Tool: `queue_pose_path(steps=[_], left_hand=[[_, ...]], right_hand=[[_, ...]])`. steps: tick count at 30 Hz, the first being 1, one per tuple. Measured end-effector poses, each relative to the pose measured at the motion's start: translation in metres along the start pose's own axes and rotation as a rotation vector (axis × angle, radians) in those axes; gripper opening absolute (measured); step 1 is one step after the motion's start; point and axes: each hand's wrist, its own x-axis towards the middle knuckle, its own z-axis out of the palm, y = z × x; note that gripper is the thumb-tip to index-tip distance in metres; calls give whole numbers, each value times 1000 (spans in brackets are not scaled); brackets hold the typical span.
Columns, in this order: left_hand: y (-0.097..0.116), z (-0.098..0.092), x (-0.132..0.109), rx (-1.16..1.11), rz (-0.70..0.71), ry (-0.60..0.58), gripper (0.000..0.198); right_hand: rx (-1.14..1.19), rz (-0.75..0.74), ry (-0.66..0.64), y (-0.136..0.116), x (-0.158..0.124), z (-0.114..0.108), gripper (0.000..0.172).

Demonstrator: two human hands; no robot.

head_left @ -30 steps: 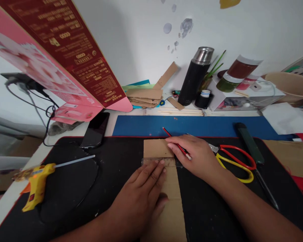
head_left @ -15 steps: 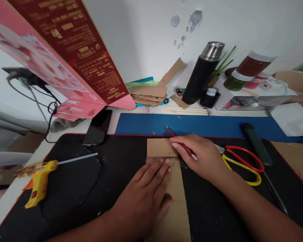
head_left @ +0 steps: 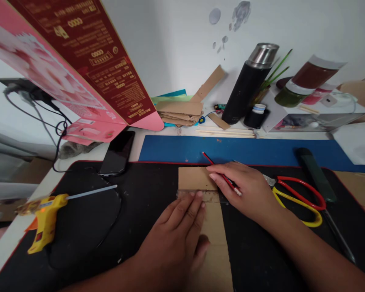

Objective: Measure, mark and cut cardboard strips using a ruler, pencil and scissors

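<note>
Head view is showing the left hand (head_left: pixel 174 237) lying flat, fingers close together, pressing a clear ruler (head_left: pixel 211 196) across the cardboard strip (head_left: pixel 218 243) beneath it; just to its right, the right hand (head_left: pixel 249 190) is pinching a pencil (head_left: pixel 208 158). Measuring or marking seems to be the step in hand, and the next move is probably calling for a steady ruler.

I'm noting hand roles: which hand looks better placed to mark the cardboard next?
Probably the right hand: it grips the red-and-black pencil near the cardboard strip, while the left hand rests on the transparent ruler.
</note>
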Motion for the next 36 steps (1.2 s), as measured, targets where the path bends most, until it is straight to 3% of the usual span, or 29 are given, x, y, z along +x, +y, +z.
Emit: queue_pose_path(steps=[36], left_hand=[[2, 3, 1, -46, -40, 23, 44]], right_hand=[[26, 9, -16, -2, 1, 2, 19]])
